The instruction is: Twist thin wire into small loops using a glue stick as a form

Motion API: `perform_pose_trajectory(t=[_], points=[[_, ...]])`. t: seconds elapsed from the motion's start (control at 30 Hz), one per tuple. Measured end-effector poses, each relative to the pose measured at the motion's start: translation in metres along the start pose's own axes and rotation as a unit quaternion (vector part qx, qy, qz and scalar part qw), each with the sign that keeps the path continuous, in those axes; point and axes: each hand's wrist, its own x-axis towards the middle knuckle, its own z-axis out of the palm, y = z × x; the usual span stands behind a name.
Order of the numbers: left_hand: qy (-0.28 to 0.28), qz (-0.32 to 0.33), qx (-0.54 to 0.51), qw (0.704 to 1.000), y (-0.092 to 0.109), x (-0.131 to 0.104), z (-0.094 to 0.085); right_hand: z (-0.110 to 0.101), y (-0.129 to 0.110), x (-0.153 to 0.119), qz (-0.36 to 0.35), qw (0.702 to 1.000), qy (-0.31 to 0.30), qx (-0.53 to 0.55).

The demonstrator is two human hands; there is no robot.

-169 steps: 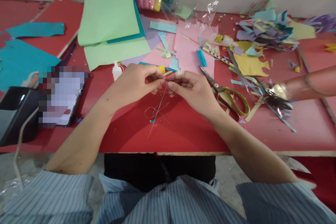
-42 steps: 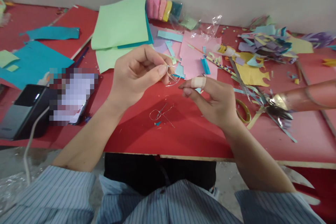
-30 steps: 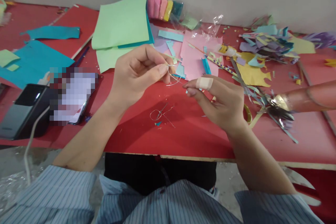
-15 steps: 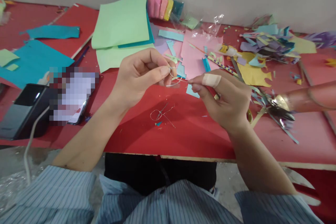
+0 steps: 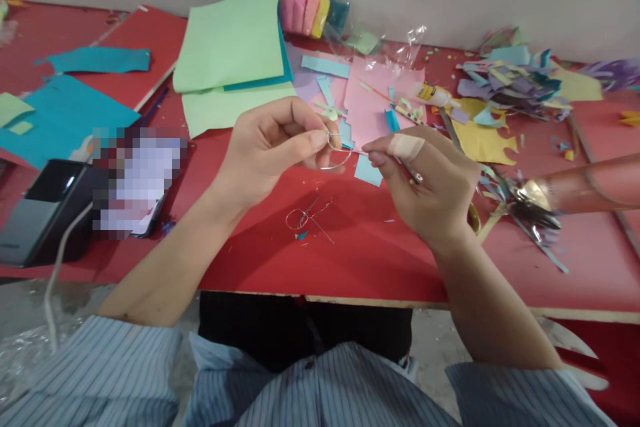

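My left hand (image 5: 277,140) pinches a thin silvery wire (image 5: 345,161) between thumb and forefinger. The wire curls into a loop at the fingertips and bows out to the right. Just right of it, my right hand (image 5: 425,180) has its thumb and forefinger closed, with a pale bandage (image 5: 406,146) around the forefinger. A small metallic end (image 5: 416,177) shows below the curled fingers; the rest of that thing is hidden. Whether the right fingertips also touch the wire is unclear. Below both hands, a tangled bit of thin wire (image 5: 313,215) lies on the red table (image 5: 350,260).
Green paper sheets (image 5: 230,40), coloured clay sticks (image 5: 313,13) and a glue bottle (image 5: 435,95) lie at the back. A phone (image 5: 145,180) and a dark device (image 5: 45,213) are at left. Paper scraps (image 5: 510,83) and a brownish-red tube (image 5: 595,183) are at right.
The right fingertips have moved slightly up and right, and the wire end that reached them now curves free or is too faint to see. My left hand has shifted slightly right.
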Motion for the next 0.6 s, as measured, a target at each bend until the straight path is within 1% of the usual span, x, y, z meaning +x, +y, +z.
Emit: perform_pose_trajectory(t=[0.13, 0.37, 0.6], points=[[0.004, -0.009, 0.011, 1.000, -0.0006, 0.0003, -0.0009, -0.0001, 0.0021, -0.0006, 0.011, 1.000, 0.002, -0.006], [-0.020, 0.002, 0.003, 1.000, -0.0040, 0.0017, -0.0032, -0.0022, 0.0045, 0.0016, -0.022, 0.999, 0.007, -0.041], [-0.021, -0.005, 0.030, 0.999, 0.0025, -0.0026, -0.0020, -0.0035, 0.0060, 0.0014, -0.008, 0.997, -0.006, -0.072]])
